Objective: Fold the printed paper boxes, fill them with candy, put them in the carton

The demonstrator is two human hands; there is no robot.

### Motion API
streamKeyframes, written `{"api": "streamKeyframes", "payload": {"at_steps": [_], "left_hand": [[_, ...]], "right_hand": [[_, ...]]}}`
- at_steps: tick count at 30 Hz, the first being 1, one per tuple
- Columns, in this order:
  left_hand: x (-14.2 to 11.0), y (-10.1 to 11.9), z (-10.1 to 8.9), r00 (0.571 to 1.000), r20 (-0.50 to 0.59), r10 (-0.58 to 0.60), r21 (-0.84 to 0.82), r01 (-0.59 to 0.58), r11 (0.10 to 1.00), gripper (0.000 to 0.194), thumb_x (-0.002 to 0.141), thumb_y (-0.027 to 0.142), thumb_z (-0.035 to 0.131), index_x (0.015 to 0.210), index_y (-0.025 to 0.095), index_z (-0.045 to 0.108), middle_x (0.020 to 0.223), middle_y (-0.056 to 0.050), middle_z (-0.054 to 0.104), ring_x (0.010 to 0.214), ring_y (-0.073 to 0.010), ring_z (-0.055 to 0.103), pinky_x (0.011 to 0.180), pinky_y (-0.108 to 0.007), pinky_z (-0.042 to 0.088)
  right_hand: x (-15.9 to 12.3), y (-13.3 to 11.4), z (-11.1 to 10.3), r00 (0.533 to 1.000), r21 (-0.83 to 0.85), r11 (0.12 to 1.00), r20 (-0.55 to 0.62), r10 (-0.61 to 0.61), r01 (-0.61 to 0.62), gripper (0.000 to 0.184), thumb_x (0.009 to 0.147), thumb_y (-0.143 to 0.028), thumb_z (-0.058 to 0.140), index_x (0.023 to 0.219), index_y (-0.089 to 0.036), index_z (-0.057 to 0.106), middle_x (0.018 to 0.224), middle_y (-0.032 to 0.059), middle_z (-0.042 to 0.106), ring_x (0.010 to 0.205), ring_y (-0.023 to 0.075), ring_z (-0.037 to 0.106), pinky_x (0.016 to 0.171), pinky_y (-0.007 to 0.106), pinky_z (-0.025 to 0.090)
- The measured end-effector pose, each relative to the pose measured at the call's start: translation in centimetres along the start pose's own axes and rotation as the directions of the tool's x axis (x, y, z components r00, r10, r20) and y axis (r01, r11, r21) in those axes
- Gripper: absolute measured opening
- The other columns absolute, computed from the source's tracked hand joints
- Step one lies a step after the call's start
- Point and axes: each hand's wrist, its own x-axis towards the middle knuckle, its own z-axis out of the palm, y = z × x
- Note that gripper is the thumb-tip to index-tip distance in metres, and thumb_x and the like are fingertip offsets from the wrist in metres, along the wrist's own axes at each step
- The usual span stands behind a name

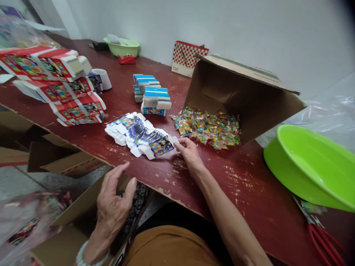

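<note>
A fanned pile of flat printed cartons (135, 129), purple and white, lies near the front edge of the red table (177, 177). At its right end my right hand (190, 153) pinches the white flap of the top flat carton (162, 143) between thumb and fingers. My left hand (115, 199) hovers just off the table edge, fingers apart, holding nothing. Small wrapped candies (210, 127) spill from a tipped cardboard box (238, 81) beyond my right hand.
Red carton stacks (74, 88) stand at left, blue-white carton bundles (154, 94) at the back. A green basin (310, 166) and red-handled scissors (321, 236) are at right. A checkered paper bag (187, 57) leans on the wall. Open cardboard boxes (69, 214) sit below the edge.
</note>
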Motion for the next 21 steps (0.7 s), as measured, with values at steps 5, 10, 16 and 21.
{"api": "streamKeyframes", "payload": {"at_steps": [5, 10, 16, 21], "left_hand": [[1.3, 3.7, 0.9, 0.805, 0.572, -0.159, -0.424, 0.456, 0.783, 0.055, 0.08, 0.053, 0.066, 0.123, 0.019, 0.063, 0.121, -0.013, 0.068, 0.112, -0.032, 0.063, 0.096, -0.041, 0.049], [-0.8, 5.2, 2.8, 0.228, 0.966, 0.122, -0.258, 0.886, 0.385, 0.056, 0.072, 0.048, 0.078, 0.116, 0.016, 0.067, 0.092, -0.011, 0.074, 0.079, -0.0269, 0.073, 0.072, -0.035, 0.054], [-2.1, 5.9, 3.3, 0.33, 0.943, -0.032, -0.296, 0.882, 0.367, 0.035, 0.073, 0.039, 0.081, 0.096, 0.015, 0.071, 0.07, -0.004, 0.071, 0.055, -0.0176, 0.07, 0.06, -0.028, 0.054], [-1.7, 6.6, 3.6, 0.44, 0.878, -0.191, -0.333, 0.845, 0.419, 0.03, 0.071, 0.038, 0.082, 0.079, 0.013, 0.068, 0.064, -0.006, 0.074, 0.047, -0.0181, 0.068, 0.05, -0.026, 0.053]], "right_hand": [[-4.5, -1.5, -3.7, 0.921, 0.401, 0.916, 0.364, -0.137, -0.022, 0.029, 0.075, -0.042, 0.076, 0.082, -0.018, 0.061, 0.077, -0.0017, 0.063, 0.067, 0.0105, 0.054, 0.065, 0.023, 0.043], [-7.8, -2.2, -4.5, 0.835, 0.444, 0.88, 0.538, -0.111, -0.169, 0.032, 0.076, -0.044, 0.078, 0.087, -0.019, 0.062, 0.075, -0.0022, 0.062, 0.062, 0.0096, 0.053, 0.06, 0.023, 0.043], [-8.6, -2.2, -4.6, 0.88, 0.491, 0.856, 0.465, -0.101, -0.162, 0.033, 0.076, -0.044, 0.079, 0.094, -0.019, 0.066, 0.086, 0.0009, 0.066, 0.075, 0.0111, 0.059, 0.071, 0.024, 0.048], [-10.2, -1.6, -3.7, 0.865, 0.597, 0.74, 0.5, -0.043, -0.308, 0.044, 0.073, -0.04, 0.082, 0.108, -0.021, 0.062, 0.093, 0.0028, 0.068, 0.072, 0.0125, 0.062, 0.062, 0.024, 0.05]]}}
